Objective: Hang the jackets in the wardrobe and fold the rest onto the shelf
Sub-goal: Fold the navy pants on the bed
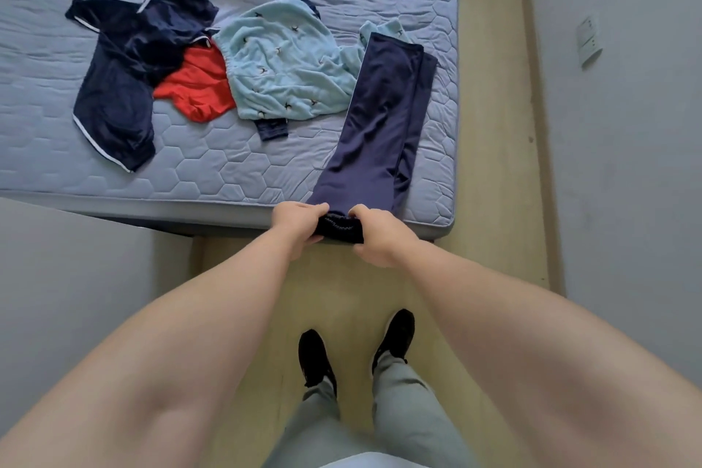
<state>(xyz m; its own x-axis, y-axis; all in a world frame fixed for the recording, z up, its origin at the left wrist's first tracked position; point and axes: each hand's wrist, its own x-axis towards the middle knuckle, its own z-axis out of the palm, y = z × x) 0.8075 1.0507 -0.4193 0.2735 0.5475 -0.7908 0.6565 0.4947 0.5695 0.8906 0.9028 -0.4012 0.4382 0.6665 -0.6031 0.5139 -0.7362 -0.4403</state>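
Over to the far left of the navy trousers (380,118), well apart from them, a dark navy jacket (117,95) with white piping sprawls on the bed (228,179). Next along, nearer the trousers, a red garment (197,87) pokes out from under that jacket. Then comes a pale blue fleece (281,68), with its right edge meeting the trousers' far end. Whether it runs under them or just touches, I can't call.

Now the trousers themselves. They lie lengthwise with one leg doubled on the other, and the long axis runs straight away from the person, leaning a touch to the right. The hems are at the far end and the waistband (340,230) hangs just off the mattress edge. So the whole length of cloth lies ahead of the hands, and that is what the coming move turns on.

And the hands are both on it! The left hand (300,224) grips the waistband's left side, fingers curled round the elastic. The right hand (374,236) grips the right side the same way, fingers wrapped over the gathered band. They sit close together and level with each other, neither one nearer the hems, with the elastic bunched between them.

My read is that these trousers are bound for the shelf, not a hanger. A fold looks likely next, with both hands carrying the waistband forward along that long axis together. Neither wardrobe nor shelf is in view.
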